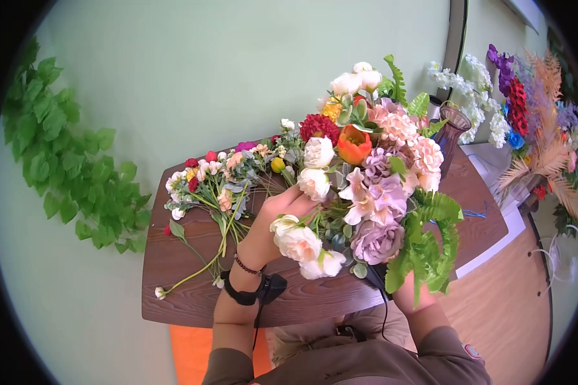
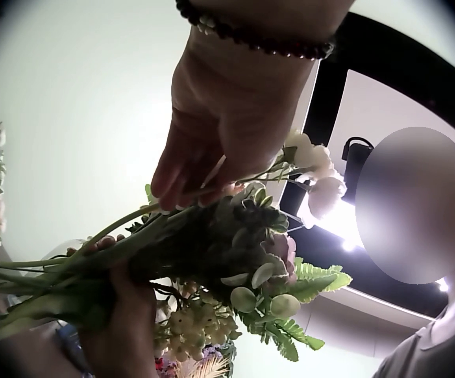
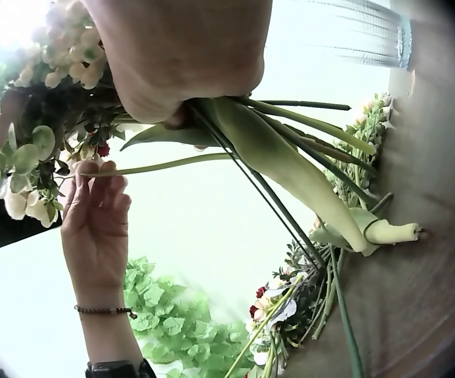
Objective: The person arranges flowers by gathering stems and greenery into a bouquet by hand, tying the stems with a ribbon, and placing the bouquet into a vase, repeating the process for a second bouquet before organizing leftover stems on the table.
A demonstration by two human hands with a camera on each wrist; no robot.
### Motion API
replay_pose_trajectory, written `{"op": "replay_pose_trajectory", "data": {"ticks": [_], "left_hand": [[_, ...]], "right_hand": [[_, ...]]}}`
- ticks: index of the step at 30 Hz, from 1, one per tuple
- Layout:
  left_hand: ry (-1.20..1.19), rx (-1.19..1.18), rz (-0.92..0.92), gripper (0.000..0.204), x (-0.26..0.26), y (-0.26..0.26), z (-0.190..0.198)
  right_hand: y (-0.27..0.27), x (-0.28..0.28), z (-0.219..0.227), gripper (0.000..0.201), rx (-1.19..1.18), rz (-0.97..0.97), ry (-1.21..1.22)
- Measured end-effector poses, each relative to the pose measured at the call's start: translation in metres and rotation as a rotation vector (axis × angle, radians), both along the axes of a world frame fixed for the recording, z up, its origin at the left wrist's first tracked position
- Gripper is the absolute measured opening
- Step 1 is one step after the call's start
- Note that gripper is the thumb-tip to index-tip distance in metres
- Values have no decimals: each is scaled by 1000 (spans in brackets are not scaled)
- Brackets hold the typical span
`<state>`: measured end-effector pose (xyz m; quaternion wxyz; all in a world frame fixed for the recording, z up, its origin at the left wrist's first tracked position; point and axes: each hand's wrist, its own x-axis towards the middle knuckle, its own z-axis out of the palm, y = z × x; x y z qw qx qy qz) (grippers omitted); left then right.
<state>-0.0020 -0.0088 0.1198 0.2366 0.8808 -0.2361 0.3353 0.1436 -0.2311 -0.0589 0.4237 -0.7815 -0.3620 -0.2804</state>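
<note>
A large bouquet (image 1: 372,186) of white, lilac, pink, orange and red flowers with green fern leaves is held above the table. In the right wrist view my right hand (image 3: 188,55) grips its bundled green stems (image 3: 267,157), the cut ends pointing down toward the tabletop. My left hand (image 1: 276,218) is at the bouquet's left side, by the white roses (image 1: 300,244). The left wrist view has my left hand (image 2: 227,118) pinching one thin stem (image 2: 125,224) between thumb and fingertips, beside the bundle.
Loose flower stems (image 1: 218,186) lie on the left of the dark wooden table (image 1: 289,311). Behind the bouquet at the right stands a glass vase (image 1: 451,131). More artificial flowers (image 1: 539,122) fill the far right; green ivy (image 1: 64,147) hangs on the left wall.
</note>
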Motion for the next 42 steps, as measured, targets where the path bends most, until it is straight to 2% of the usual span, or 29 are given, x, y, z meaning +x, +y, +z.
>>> {"op": "replay_pose_trajectory", "data": {"ticks": [1, 5, 6, 7, 10, 11, 12, 14, 15, 16, 19, 23, 29, 32, 36, 37, 42], "left_hand": [[18, -15, 8, 30, 1, 1, -3], [130, -222, -39, 34, 1, 0, -11], [198, -309, -43, 35, 1, 1, -13], [64, -78, -53, 38, 6, 3, -11], [11, -54, -101, 38, 5, -2, -19], [172, -177, -89, 42, 3, -3, -23], [177, -176, -92, 42, 2, 0, -30], [163, -87, 57, 48, 9, 17, -63], [300, -112, 21, 57, 25, 34, -100], [304, -113, 23, 57, 22, 33, -100], [105, -113, 17, 67, 18, 27, -98], [128, -37, 57, 71, 23, 30, -113], [195, -278, -29, 63, 24, 26, -121], [241, -403, -76, 59, 25, 23, -124], [303, -565, -139, 55, 26, 21, -130], [227, -602, -142, 47, 27, 21, -133], [252, -564, -151, 47, 29, 27, -144]], "right_hand": [[-47, -18, -26, 37, 0, -1, 3], [-43, -3, -15, 38, 10, -8, 17], [-62, -41, -33, 38, 16, -12, 20], [-66, -27, -38, 38, 20, -16, 25], [-51, -14, -22, 38, 28, -28, 41], [-49, -9, -18, 38, 29, -30, 47], [-50, -5, -16, 38, 31, -31, 51], [-49, -7, -18, 39, 35, -28, 58], [-47, -12, -20, 39, 36, -25, 61], [-30, -6, -11, 39, 35, -20, 65], [-22, -6, -9, 39, 33, 2, 67], [-43, -13, -19, 40, 36, 24, 57], [-61, -42, -23, 41, 43, 49, 23], [-23, -16, -7, 41, 42, 59, 20], [-19, -17, 0, 42, 45, 71, 15], [-9, -13, 3, 42, 44, 74, 15], [36, 3, 31, 42, 51, 75, 24]]}}
